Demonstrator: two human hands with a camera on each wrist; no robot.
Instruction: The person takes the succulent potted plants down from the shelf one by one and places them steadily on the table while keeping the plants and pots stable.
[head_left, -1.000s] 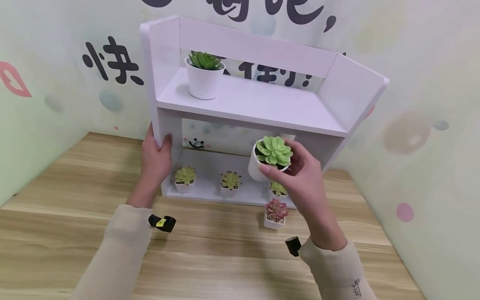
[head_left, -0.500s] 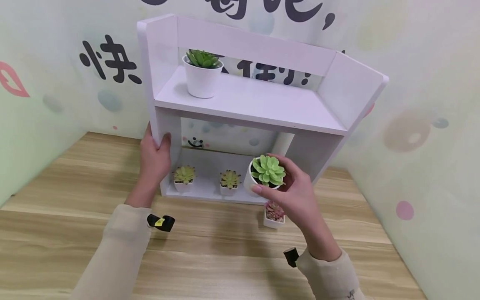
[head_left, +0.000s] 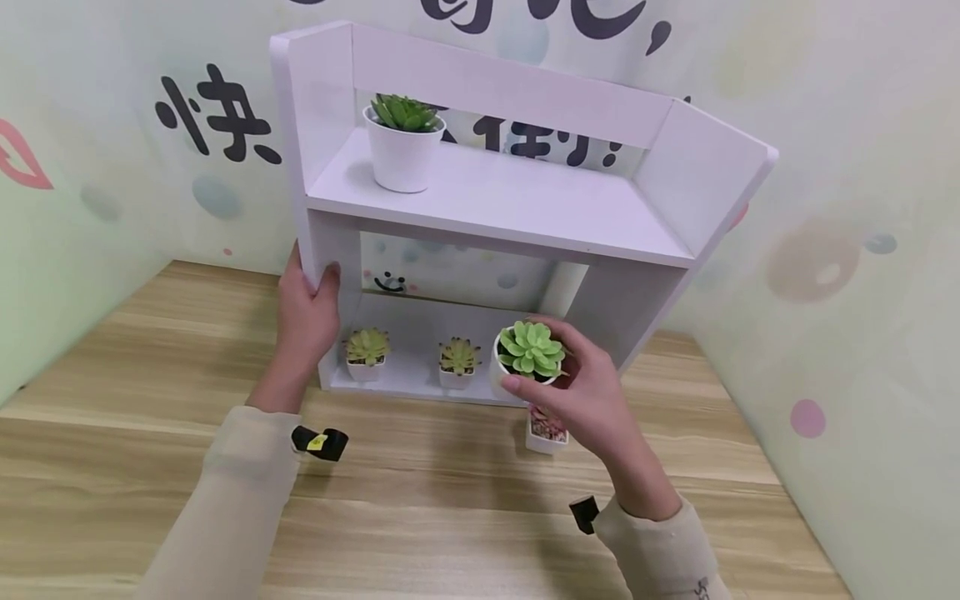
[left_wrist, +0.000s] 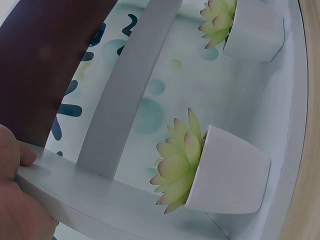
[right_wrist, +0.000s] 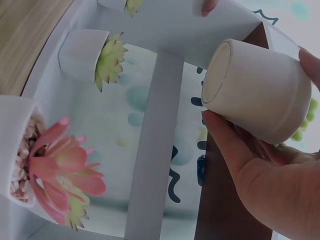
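My left hand (head_left: 309, 312) grips the left side panel of a white two-tier shelf (head_left: 487, 196), thumb on the inner face. My right hand (head_left: 588, 379) holds a light-green potted succulent (head_left: 531, 350) in a round white pot, in front of the lower tier's right part. In the right wrist view the white pot (right_wrist: 257, 90) is tilted, its base showing, with fingers around it. Small yellow-green succulents (head_left: 367, 354) stand along the lower tier; the rightmost is hidden in the head view. Below my right hand, a pink succulent (head_left: 546, 429) in a white square pot stands on the table.
A dark-green succulent (head_left: 405, 146) in a larger white pot stands at the left of the upper tier. The wooden table (head_left: 405, 517) spreads out in front of the shelf. A patterned wall (head_left: 97, 150) with black characters rises behind it.
My right hand has brought the light-green succulent down and slightly left, covering the rightmost small succulent and part of the pink one. My left hand stays on the side panel.
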